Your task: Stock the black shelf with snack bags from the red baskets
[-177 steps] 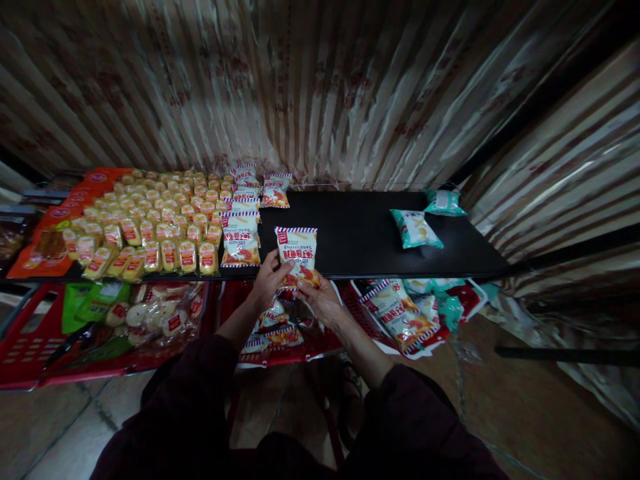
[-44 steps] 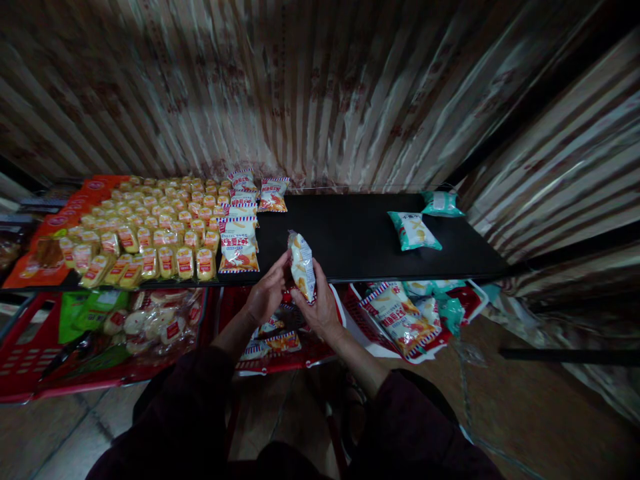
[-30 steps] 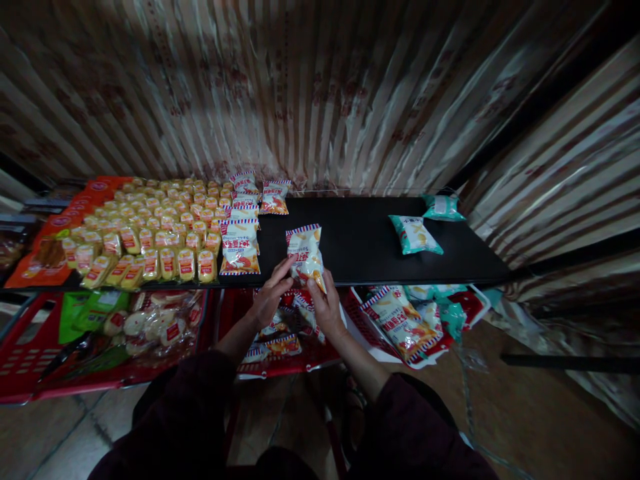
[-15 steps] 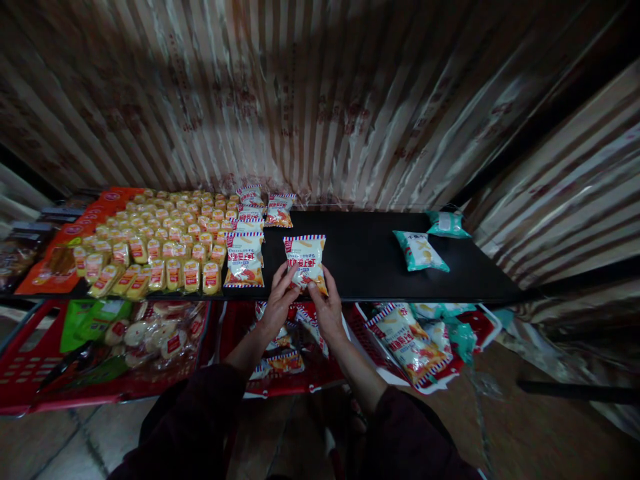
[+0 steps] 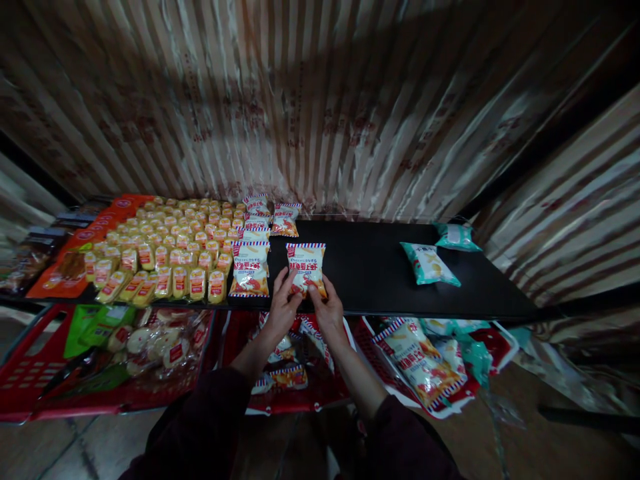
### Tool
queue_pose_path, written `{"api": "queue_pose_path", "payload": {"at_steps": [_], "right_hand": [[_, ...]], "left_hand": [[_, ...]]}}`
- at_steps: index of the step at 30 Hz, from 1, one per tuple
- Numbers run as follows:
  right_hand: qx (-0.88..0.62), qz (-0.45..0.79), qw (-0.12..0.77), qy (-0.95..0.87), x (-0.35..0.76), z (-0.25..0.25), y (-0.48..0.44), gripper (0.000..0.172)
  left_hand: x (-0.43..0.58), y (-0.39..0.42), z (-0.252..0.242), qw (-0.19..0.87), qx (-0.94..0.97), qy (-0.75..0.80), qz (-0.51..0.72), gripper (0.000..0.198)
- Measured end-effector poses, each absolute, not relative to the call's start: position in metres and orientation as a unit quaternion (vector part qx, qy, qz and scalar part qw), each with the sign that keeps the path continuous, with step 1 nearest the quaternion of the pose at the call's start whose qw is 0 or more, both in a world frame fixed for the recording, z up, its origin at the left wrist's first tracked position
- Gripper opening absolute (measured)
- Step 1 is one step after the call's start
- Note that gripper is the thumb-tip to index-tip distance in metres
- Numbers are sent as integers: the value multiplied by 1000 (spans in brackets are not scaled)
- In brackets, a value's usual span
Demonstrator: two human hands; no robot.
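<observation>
Between my two hands is a snack bag with red lettering and a blue-and-white striped top edge, held face up over the black shelf. My left hand grips its lower left side, fingers on the front. My right hand closes on its lower right corner, thumb on the front. Left of it stands a row of matching snack bags, one behind another. Another such bag sits at the back of the shelf, beside that row.
Small yellow wrapped cakes fill the shelf's left part, beside an orange package. Two teal bags lie at the right. Below the shelf are red baskets holding more snack bags and packaged round goods. A striped sheet hangs behind.
The whole view has shifted slightly, so the shelf appears a little lower and further right. Both hands keep hold of the same snack bag, which has barely moved relative to the shelf.
</observation>
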State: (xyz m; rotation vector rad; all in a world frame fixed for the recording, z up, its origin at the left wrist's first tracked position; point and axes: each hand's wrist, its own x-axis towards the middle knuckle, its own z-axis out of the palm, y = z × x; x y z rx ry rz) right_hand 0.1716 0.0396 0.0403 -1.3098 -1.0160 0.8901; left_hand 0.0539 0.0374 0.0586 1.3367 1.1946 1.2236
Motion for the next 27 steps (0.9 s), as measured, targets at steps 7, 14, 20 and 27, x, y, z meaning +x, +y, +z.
{"api": "queue_pose_path", "payload": {"at_steps": [7, 14, 20, 27], "right_hand": [[-585, 346, 570, -462, 177, 27, 59, 53], [-570, 345, 570, -481, 175, 27, 83, 51], [-567, 347, 564, -490, 167, 27, 106, 47], [-576, 340, 560, -489, 162, 25, 134, 44]], "left_hand": [[55, 50, 58, 384, 594, 515, 484, 53], [59, 69, 59, 332, 625, 545, 450, 55], [58, 86, 59, 278, 649, 570, 420, 55], [58, 98, 51, 243, 670, 581, 394, 57]]}}
